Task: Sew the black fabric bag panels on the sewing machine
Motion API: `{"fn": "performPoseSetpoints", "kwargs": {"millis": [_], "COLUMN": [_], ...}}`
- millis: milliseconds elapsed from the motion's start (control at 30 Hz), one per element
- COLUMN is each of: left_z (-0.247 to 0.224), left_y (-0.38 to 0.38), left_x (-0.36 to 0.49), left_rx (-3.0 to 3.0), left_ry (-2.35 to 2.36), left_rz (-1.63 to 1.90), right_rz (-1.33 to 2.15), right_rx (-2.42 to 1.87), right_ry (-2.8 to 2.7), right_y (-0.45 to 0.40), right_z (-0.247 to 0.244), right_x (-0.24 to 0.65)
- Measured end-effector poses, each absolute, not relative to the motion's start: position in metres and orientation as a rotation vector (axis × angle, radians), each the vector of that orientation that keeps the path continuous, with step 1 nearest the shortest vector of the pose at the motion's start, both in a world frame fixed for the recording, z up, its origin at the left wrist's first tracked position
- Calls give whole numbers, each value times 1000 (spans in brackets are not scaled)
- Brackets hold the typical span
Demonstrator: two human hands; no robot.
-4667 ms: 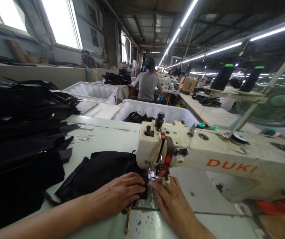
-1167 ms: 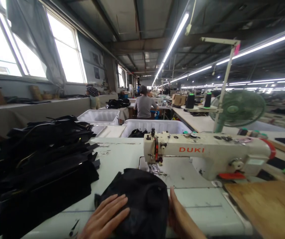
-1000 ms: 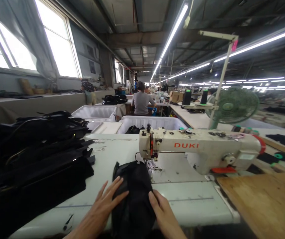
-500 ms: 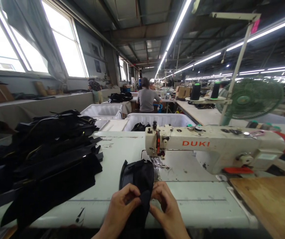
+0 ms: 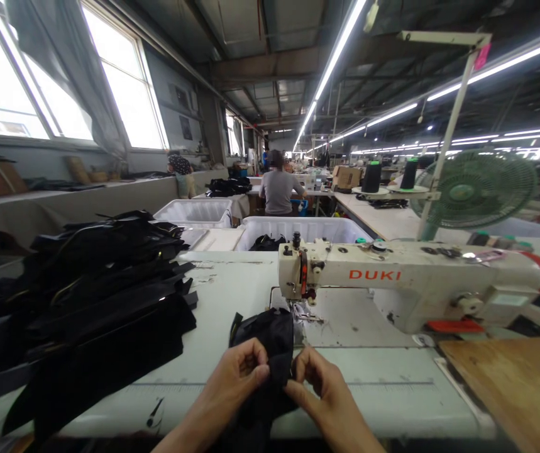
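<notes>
A black fabric piece [image 5: 270, 333] lies in front of the sewing machine [image 5: 373, 270], its far end close to the presser foot and its near end hanging toward me. On its left side, my left hand [image 5: 241, 368] pinches the cloth between thumb and fingers. My right hand [image 5: 314, 380] grips the right edge with thumb and forefinger, just below the needle area. Whether the needle is in the cloth I cannot tell.
A large heap of black fabric pieces [image 5: 104, 296] covers the table's left side. Behind the machine stand white plastic bins [image 5: 302, 226]. A wooden board [image 5: 510, 377] lies at right, near a green fan [image 5: 481, 189]. A person in grey [image 5: 276, 189] sits farther ahead.
My left hand has shifted slightly up along the cloth. The right hand has moved a little right, and the fabric's near part now bends more to the right.
</notes>
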State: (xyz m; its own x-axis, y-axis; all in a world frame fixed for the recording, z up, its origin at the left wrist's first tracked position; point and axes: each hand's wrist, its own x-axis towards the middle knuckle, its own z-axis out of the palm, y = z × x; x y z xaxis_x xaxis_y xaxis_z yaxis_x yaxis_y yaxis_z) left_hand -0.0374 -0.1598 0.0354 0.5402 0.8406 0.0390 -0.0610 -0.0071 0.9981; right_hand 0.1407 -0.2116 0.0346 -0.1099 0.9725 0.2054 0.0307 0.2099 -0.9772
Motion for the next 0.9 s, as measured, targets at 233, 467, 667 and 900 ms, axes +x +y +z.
{"fn": "performPoseSetpoints", "kwargs": {"millis": [233, 467, 667, 900], "left_z": [38, 40, 35, 67], "left_y": [-170, -173, -167, -146], "left_x": [-25, -25, -33, -76], "left_rx": [1222, 1026, 1133, 1610], "left_ry": [686, 629, 590, 777], "left_rz": [857, 818, 758, 712], "right_rz": [1059, 904, 1212, 840], "right_rx": [-1055, -1160, -1011, -1167], "right_ry": [-1348, -1399, -1342, -1838], "right_y": [-214, -217, -212, -217], "right_z": [37, 43, 41, 62], "right_x": [123, 119, 121, 162]}}
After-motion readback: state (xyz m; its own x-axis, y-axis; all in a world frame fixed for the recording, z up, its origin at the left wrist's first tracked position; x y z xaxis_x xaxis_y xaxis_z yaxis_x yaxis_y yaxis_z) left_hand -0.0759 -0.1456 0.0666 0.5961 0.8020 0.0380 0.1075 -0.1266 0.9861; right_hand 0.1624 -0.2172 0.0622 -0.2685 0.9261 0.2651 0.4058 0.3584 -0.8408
